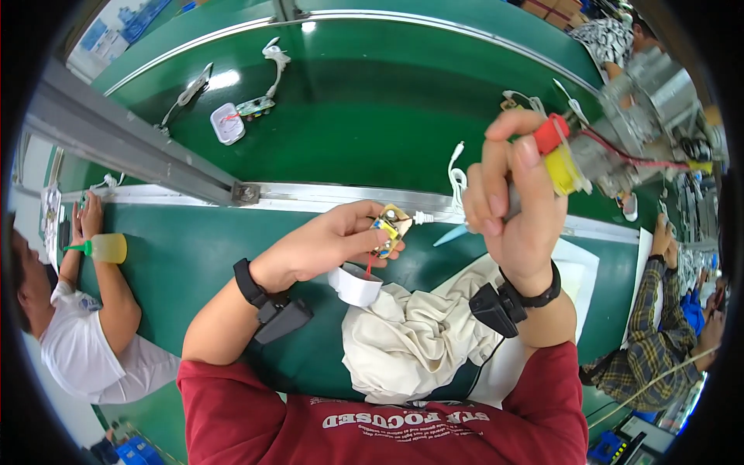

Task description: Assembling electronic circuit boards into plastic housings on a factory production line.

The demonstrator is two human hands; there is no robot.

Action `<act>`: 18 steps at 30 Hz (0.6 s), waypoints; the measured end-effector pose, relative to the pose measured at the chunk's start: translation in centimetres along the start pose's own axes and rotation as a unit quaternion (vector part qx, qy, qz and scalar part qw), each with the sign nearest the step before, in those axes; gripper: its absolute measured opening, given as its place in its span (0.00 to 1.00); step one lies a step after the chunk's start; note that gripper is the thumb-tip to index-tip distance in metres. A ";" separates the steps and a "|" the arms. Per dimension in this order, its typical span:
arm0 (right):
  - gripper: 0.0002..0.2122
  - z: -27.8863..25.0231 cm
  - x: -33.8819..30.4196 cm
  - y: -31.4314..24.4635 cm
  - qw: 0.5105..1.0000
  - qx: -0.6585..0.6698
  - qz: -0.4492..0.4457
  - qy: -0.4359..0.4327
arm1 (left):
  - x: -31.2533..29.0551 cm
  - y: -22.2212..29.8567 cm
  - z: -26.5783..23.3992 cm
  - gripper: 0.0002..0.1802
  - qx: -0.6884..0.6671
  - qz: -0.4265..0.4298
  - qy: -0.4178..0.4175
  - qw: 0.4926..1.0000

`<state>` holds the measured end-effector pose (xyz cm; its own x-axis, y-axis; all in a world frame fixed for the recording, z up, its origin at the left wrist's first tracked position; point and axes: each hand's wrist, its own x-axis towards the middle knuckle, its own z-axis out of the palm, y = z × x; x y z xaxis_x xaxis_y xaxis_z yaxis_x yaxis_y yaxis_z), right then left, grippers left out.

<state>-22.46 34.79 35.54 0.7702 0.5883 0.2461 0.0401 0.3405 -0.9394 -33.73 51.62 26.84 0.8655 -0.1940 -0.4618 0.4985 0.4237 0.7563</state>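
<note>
Now, left hand point(329, 242) pinches circuit board point(392, 225); right hand point(528, 218) seemingly grasps blue-tipped tool point(451, 235).

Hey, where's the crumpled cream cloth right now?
In the head view, the cream cloth lies below and slightly right of centre, in front of the dark red sweatshirt, beside the white casing below the left hand.

Left grip point(337, 242) covers part of the board point(397, 220); right grip point(521, 198) hides the middle of the blue-tipped tool point(452, 235); the left rim cuts a worker's head point(29, 291); upper right, machinery point(657, 97) partly hides another worker point(607, 40); far-right clutter point(688, 213) is too small to tell.
</note>
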 end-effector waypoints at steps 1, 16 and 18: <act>0.13 -0.1 0.0 -0.2 1.000 0.001 -0.001 -0.002 | 0.8 -0.7 0.2 0.19 0.049 0.032 -0.027 0.998; 0.09 -2.2 0.6 1.7 0.999 0.002 -0.036 -0.031 | 4.5 -0.9 1.5 0.14 0.127 0.064 -0.145 0.979; 0.09 -2.3 0.6 1.9 0.999 0.011 -0.033 -0.031 | 4.4 -0.6 1.8 0.14 0.135 0.067 -0.150 0.977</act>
<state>-20.41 34.10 33.40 0.7258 0.6074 0.3229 0.0762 0.3955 -0.9153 -30.15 48.91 25.19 0.8790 -0.4209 -0.2239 0.3395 0.2230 0.9138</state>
